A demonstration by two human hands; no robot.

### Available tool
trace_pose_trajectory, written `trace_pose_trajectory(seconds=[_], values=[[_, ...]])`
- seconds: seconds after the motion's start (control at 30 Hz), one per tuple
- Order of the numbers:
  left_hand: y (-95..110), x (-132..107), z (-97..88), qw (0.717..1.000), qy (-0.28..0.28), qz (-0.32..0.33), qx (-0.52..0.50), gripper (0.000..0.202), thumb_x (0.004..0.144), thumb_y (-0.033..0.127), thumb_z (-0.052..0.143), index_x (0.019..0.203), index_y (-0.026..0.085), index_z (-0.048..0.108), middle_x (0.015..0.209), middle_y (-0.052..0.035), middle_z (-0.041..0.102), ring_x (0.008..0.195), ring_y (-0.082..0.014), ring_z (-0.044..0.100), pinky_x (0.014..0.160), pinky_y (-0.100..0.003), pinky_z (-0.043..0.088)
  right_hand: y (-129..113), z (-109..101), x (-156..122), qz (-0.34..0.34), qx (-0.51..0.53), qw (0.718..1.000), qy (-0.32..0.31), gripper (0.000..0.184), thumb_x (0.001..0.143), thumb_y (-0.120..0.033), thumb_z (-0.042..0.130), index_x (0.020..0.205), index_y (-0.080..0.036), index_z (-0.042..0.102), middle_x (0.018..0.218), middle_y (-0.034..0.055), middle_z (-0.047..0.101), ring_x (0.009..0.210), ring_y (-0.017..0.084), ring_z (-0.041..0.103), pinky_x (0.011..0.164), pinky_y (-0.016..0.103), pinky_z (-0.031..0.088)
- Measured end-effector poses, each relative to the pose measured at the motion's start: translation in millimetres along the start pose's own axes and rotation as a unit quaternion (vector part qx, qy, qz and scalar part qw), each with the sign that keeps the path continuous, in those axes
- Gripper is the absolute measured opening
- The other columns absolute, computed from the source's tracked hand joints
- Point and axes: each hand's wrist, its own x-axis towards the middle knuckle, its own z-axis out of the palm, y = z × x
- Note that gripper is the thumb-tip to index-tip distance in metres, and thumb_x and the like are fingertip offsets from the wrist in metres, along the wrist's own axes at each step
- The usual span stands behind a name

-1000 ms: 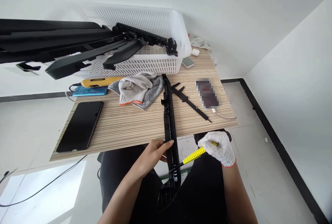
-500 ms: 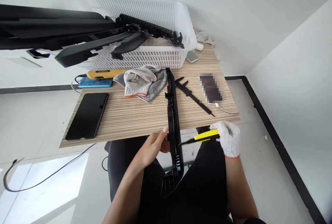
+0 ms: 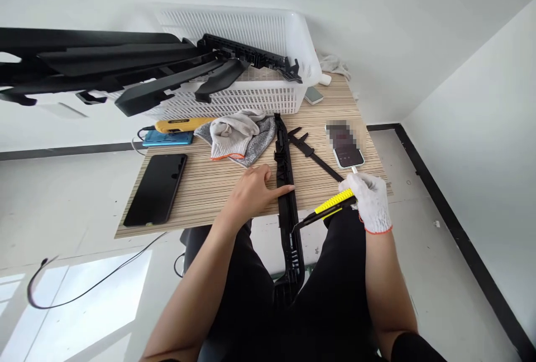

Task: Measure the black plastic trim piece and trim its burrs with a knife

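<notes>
Trimming a black plastic trim strip point(image 3: 287, 183)
Bare left hand point(image 3: 255, 189) rests flat, open beside it; gloved right hand point(image 3: 368, 200) grips yellow utility knife point(image 3: 329, 208), blade at its edge

wht basket point(image 3: 268, 32) w/ blk parts | blk phone point(image 3: 157, 189) | gloves point(image 3: 238, 136) | caliper point(image 3: 314, 155) | 2nd phone point(image 3: 347, 147)

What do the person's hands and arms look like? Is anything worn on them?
The right hand wears a white knitted work glove with a thin orange-red band at its cuff. The left hand is bare, with no glove, ring or watch showing. Both forearms are uncovered; a dark sleeve edge shows only near the right arm's elbow, at the bottom of the picture.
</notes>
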Motion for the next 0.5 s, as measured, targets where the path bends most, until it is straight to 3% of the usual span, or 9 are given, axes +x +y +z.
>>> trace_pose_trajectory(seconds=[0.13, 0.23, 0.5], values=[[-4.4, -0.9, 4.9, 0.999, 0.032, -0.017, -0.020, 0.055, 0.091, 0.051, 0.064, 0.066, 0.022, 0.025, 0.060, 0.0062, 0.033, 0.060, -0.0129, 0.034, 0.062, -0.028, 0.025, 4.7, 9.4, 0.2, -0.019, -0.029, 0.998, 0.057, 0.045, 0.087, -0.056, 0.062, 0.073, -0.015, 0.076, 0.069, 0.0062, 0.073, 0.056, 0.015, 0.061, 0.041, 0.022, 0.044], [-5.2, -0.6, 5.6, 0.997, 0.056, -0.026, -0.036, 0.053, 0.096, 0.047, 0.056, 0.064, 0.022, 0.023, 0.057, 0.0066, 0.027, 0.056, -0.0123, 0.028, 0.060, -0.028, 0.024, 3.1, 13.8, -1.4, -0.020, -0.053, 0.998, 0.031, 0.042, 0.086, -0.053, 0.064, 0.073, -0.015, 0.077, 0.067, 0.0052, 0.072, 0.058, 0.016, 0.063, 0.044, 0.022, 0.046], [-12.8, -0.5, 5.1, 0.999, 0.030, 0.038, -0.024, 0.053, 0.088, 0.047, 0.067, 0.064, 0.022, 0.027, 0.060, 0.0054, 0.036, 0.058, -0.0128, 0.036, 0.061, -0.027, 0.028, -4.3, 17.3, 1.0, 0.012, -0.035, 0.998, 0.056, 0.039, 0.084, -0.052, 0.068, 0.073, -0.016, 0.077, 0.060, 0.0024, 0.065, 0.058, 0.016, 0.061, 0.043, 0.023, 0.045]])
